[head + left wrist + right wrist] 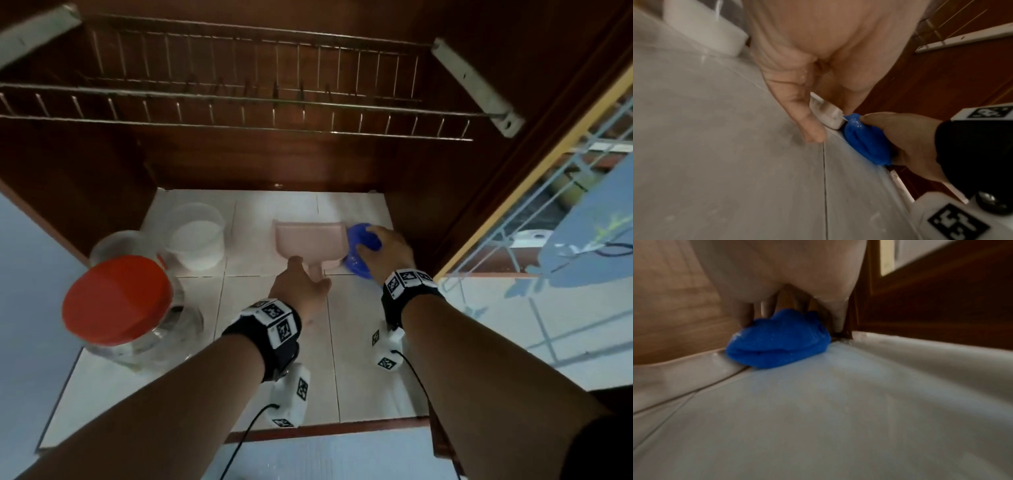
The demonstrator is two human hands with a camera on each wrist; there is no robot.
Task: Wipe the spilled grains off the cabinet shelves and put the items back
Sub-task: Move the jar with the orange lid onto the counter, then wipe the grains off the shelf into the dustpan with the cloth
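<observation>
On the white shelf (pixel 274 359), the right hand (pixel 388 250) clutches a soft, bunched blue cloth (pixel 359 246) at the far right, best gripped on top, while the left hand (pixel 301 287) holds the handle of a light, stiff pink dustpan (pixel 308 243) just beside it.

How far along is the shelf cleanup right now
Midway. The shelf is cleared. The right hand presses a blue cloth toward the pink dustpan, held by the left hand. Still out front: red-lidded jar and two plastic tubs.
</observation>
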